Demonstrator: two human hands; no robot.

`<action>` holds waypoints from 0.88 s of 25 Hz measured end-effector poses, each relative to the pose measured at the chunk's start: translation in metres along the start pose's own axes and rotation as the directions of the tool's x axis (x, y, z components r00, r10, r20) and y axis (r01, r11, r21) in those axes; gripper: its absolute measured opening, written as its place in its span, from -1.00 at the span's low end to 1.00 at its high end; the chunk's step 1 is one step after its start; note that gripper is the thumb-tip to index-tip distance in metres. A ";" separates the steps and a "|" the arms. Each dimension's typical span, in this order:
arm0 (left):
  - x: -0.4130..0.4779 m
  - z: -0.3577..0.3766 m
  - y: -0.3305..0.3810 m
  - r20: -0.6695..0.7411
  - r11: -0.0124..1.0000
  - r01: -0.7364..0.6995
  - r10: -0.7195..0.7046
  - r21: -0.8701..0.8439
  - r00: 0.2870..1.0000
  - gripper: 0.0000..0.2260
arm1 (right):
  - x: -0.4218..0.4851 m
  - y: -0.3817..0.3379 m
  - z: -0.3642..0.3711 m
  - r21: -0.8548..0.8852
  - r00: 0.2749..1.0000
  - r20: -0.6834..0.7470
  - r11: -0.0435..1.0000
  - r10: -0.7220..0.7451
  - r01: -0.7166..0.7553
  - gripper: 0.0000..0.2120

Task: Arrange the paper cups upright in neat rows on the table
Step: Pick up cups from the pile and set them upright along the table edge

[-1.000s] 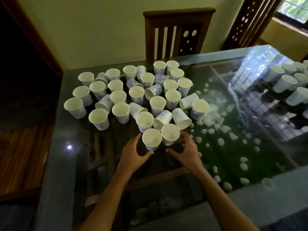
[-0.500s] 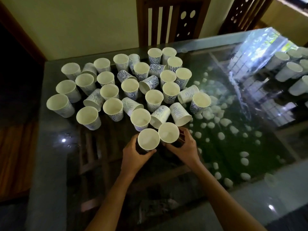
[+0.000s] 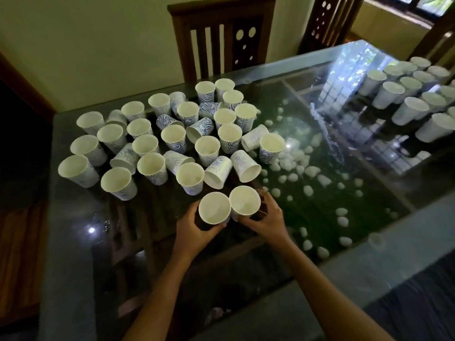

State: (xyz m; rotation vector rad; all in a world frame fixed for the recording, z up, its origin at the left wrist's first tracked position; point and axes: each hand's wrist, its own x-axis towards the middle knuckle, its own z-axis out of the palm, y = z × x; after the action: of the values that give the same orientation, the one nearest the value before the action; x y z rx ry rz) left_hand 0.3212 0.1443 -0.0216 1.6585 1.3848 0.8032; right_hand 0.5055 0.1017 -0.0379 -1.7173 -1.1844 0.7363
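Tabletop (image 3: 69, 267): left hand (image 3: 194, 230), right hand (image 3: 269, 221) now grip cups (image 3: 214, 208).

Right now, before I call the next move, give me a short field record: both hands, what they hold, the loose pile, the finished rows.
left hand: grips near-left cup, upright
right hand: grips near-right cup, upright
held cups: rims side by side, apparently touching; lifted or resting on the glass table, cannot tell
loose pile: beyond the hands, mostly upright, several on their sides, such as the tipped cup
far-right rows: upright cups lined up at the table's right edge
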 end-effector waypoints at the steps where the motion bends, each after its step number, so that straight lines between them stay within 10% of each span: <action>1: -0.001 0.004 0.005 0.013 1.000 -0.017 0.017 0.002 1.000 -0.41 | -0.003 0.003 -0.006 0.002 1.000 -0.023 1.000 0.008 -0.008 -0.32; 22: -0.033 0.373 0.239 0.320 0.963 -0.228 0.263 -0.141 0.910 -0.39 | -0.061 0.154 -0.414 0.054 0.853 -0.513 0.995 0.100 -0.084 -0.37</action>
State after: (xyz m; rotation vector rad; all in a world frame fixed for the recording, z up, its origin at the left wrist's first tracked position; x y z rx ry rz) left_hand 0.7483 0.0266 0.0163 1.8139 0.8964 0.6760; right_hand 0.8933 -0.1161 -0.0037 -1.8038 -0.7165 0.3058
